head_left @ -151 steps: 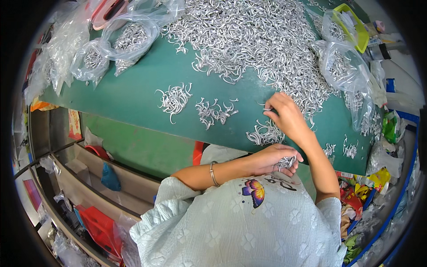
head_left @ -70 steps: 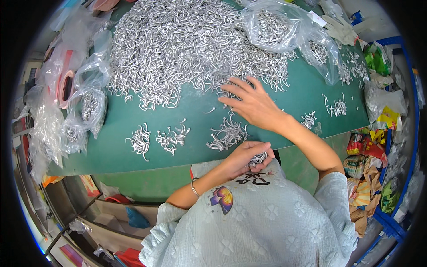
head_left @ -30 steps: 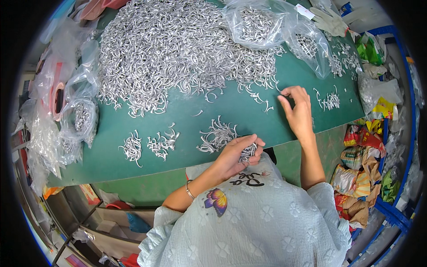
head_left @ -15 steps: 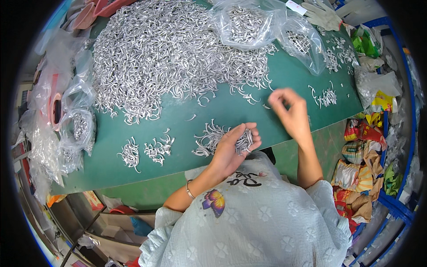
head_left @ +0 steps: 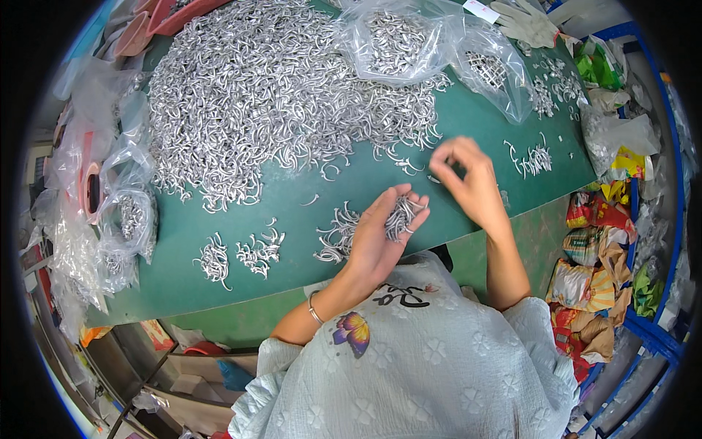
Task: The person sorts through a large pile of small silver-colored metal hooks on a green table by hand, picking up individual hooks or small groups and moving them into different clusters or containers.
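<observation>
My left hand [head_left: 375,238] is cupped around a handful of curved silver metal pieces [head_left: 401,218], palm up above the near table edge. Beside its thumb lies a small pile of the same curved pieces [head_left: 340,233]. To the right my right hand [head_left: 466,175] is raised over the table, its thumb and fingers curled together into a ring. The fingertips are blurred, and whatever they pinch is too small to make out. A single curved piece [head_left: 433,178] lies just below those fingertips.
A large heap of curved metal pieces [head_left: 248,95] covers the far table. Two small piles [head_left: 213,260] lie front left, another pile [head_left: 537,159] at right. Clear plastic bags [head_left: 395,44] of pieces stand behind; more bags [head_left: 128,219] hang at left. A glove [head_left: 528,23] lies far right.
My left hand has lifted slightly and tilted upward with its handful, moving off the small pile. My right hand has shifted a little left and up. The view has moved slightly.
</observation>
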Demonstrator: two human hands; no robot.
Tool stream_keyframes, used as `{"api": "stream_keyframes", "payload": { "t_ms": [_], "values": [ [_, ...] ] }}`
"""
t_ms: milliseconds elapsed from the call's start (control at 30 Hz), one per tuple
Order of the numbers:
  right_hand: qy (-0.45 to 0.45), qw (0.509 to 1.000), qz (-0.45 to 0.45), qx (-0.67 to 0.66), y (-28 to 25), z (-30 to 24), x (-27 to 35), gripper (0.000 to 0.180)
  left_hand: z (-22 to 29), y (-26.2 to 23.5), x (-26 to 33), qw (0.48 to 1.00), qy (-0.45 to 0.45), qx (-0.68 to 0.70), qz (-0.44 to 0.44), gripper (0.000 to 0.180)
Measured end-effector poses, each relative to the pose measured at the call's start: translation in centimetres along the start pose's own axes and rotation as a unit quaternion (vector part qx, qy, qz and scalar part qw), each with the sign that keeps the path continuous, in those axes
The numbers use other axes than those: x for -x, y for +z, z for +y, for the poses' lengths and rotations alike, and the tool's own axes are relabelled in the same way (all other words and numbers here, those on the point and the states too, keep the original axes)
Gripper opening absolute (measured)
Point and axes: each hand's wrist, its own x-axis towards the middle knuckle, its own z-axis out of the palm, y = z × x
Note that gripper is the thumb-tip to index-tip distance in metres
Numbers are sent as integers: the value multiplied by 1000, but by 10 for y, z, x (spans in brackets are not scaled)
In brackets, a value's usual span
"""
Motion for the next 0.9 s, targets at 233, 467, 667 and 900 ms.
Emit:
{"api": "stream_keyframes", "payload": {
  "t_ms": [233, 467, 667, 900],
  "values": [
    [-46, 982, 27, 179, 5, 43, -16, 12, 0, -26, -10, 959, -130, 147, -203, 31],
    [-28, 972, 104, 209, -12, 45, -7, 12, 4, 14, 6, 992, -126, 14, 18, 24],
    [-71, 941, 79, 321, 12, 35, -10, 16, 0, -6, 1, 986, -145, 34, -75, 22],
    [-87, 941, 105, 310, 14, 39, -12, 17, 2, -4, 3, 988, -137, 29, -65, 20]
  ]
}}
